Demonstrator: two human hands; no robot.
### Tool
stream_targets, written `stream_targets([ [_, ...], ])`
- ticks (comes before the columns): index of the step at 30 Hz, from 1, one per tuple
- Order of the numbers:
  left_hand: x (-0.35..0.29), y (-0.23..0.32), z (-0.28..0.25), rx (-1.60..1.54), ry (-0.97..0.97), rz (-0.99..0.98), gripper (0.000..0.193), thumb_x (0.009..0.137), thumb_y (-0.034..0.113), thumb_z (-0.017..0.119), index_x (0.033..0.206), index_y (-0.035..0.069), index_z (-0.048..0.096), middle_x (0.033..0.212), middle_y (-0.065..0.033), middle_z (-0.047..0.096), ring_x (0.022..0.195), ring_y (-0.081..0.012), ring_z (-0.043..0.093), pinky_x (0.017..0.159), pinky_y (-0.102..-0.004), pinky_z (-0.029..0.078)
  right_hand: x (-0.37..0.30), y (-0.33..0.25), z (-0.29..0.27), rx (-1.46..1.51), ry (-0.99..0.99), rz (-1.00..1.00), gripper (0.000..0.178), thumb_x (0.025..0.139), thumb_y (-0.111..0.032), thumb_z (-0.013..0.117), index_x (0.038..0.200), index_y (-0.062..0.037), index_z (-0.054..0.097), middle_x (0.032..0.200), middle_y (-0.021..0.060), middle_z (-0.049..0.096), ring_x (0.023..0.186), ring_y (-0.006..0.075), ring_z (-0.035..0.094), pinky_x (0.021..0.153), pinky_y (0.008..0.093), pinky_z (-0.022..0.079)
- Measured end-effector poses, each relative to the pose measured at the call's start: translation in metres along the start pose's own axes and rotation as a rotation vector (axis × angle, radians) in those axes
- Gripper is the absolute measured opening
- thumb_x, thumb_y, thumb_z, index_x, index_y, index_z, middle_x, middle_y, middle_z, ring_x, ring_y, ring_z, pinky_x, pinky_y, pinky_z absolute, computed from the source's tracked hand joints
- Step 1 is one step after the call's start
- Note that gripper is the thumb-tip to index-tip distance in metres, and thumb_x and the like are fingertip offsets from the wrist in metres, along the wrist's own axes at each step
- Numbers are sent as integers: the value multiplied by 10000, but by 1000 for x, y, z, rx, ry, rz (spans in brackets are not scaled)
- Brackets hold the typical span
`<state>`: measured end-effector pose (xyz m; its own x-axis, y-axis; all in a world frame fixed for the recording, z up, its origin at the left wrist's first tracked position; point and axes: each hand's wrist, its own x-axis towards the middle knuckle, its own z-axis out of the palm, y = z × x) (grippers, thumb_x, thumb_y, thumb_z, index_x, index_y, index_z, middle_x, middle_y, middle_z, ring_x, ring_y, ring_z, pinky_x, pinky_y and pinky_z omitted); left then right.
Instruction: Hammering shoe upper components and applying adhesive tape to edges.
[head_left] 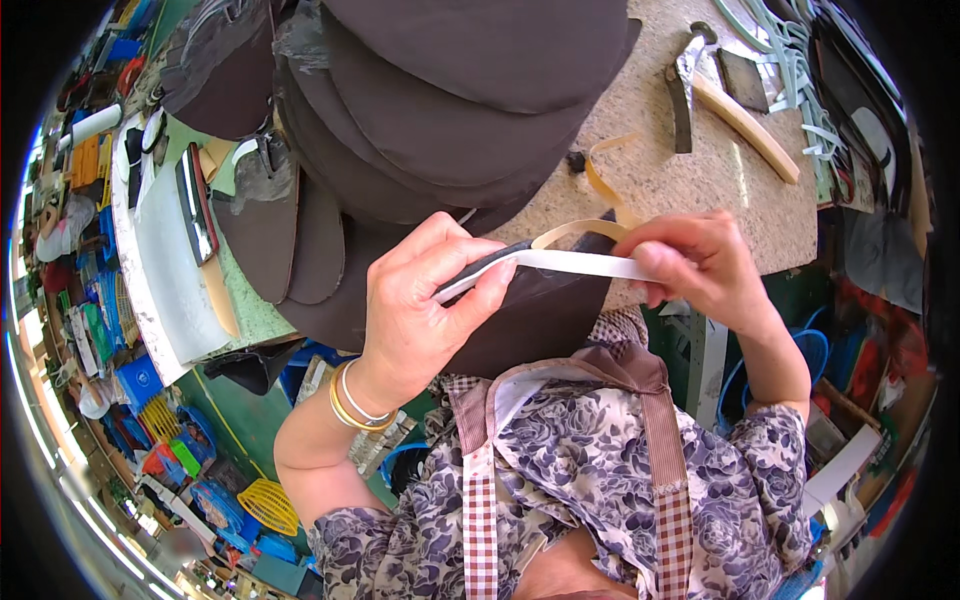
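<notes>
Speckled tabletop (745,205) beyond; both hands (425,285) (705,262) pinch a white strip (585,263), its length running left to right.

The green floor (248,408) lies beside a yellow basket (268,507).

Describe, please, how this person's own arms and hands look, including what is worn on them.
The grip of each arm is an ungloved hand: left hand, right hand. The left wrist wears a gold-coloured bangle and a thin, pale band; the right wrist shows no ornament. The left sleeve and right sleeve are short, with dark greyish-purple roses on a pale ground.
</notes>
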<state>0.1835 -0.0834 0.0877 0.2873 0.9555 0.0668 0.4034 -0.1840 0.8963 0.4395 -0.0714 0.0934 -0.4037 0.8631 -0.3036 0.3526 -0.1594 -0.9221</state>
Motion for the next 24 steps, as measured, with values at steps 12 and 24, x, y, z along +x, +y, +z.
stream_targets([
  [12, -13, 27, -57, 454, 180, 105, 214, 728, 51, 720, 931, 17, 665, 746, -68, 539, 650, -209, 548, 587, -319, 452, 15, -22, 11, -286, 364, -491, 71, 742, 6, 653, 700, -30, 608, 590, 49, 580, 486, 130, 563, 440, 272, 445],
  [24, 202, -38, -71, 829, 437, 490, 477, 820, 367, 639, 1159, 43, 553, 1109, -147, 549, 1007, -353, 480, 920, -420, 384, -51, -1, -79, 485, 985, -645, 182, 831, -99, 509, 834, 82, 532, 1207, 343, 508, 504, 54, 488, 465, 147, 369],
])
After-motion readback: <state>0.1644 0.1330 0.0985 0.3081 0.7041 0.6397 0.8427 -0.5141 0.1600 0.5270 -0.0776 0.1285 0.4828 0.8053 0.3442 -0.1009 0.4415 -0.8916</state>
